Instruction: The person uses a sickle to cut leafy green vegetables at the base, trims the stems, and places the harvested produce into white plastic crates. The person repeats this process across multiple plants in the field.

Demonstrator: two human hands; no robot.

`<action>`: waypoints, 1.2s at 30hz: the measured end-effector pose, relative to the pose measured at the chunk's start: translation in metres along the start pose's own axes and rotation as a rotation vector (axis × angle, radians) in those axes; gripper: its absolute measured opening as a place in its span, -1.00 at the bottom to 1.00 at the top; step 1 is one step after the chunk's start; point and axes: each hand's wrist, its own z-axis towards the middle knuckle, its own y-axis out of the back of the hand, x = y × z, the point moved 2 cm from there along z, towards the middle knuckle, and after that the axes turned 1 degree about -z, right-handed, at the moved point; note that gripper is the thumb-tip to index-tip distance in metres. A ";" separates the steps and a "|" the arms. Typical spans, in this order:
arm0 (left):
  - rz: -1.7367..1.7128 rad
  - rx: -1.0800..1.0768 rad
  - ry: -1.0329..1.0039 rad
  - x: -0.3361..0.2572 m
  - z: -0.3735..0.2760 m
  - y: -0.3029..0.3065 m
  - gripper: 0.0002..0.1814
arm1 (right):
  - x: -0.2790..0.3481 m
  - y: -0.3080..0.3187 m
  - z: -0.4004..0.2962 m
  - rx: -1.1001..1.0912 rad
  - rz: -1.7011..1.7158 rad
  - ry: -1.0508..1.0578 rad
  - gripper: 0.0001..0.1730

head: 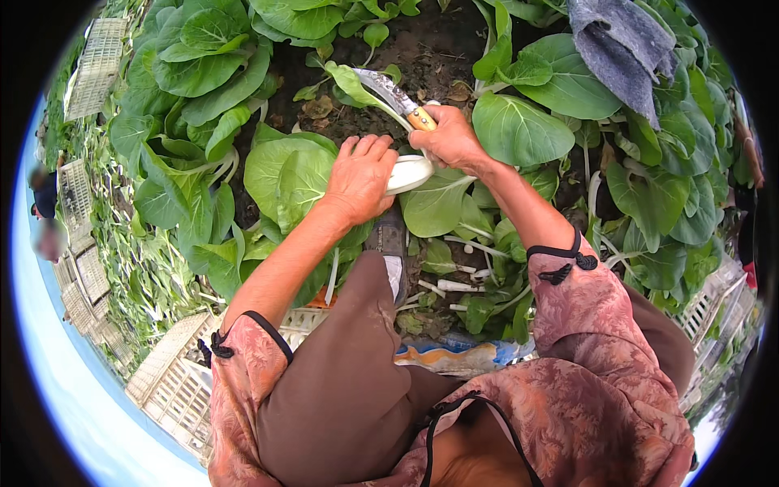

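Note:
My left hand (363,176) is closed around a head of bok choy, whose leaves (292,176) spread to the left and whose white base (411,173) points right. My right hand (449,137) grips the wooden handle (421,119) of a knife with a curved, soil-stained blade (386,89) pointing up and left. A single leaf with a pale stalk (356,85) lies along the blade and runs to the right fingers. The right fingers are close by the white base; whether they touch it is hard to tell.
Growing bok choy (201,55) flanks bare soil (420,45). A grey cloth (624,49) lies over plants at upper right. Cut leaves and stalks (453,285) litter the ground by my shoe (387,234). Plastic crates (176,377) stand at left; a person (45,195) is at the far left edge.

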 end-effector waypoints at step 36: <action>-0.431 -0.280 0.478 0.095 -0.035 0.247 -0.56 | 0.101 0.026 0.002 -0.290 -0.564 0.561 -0.59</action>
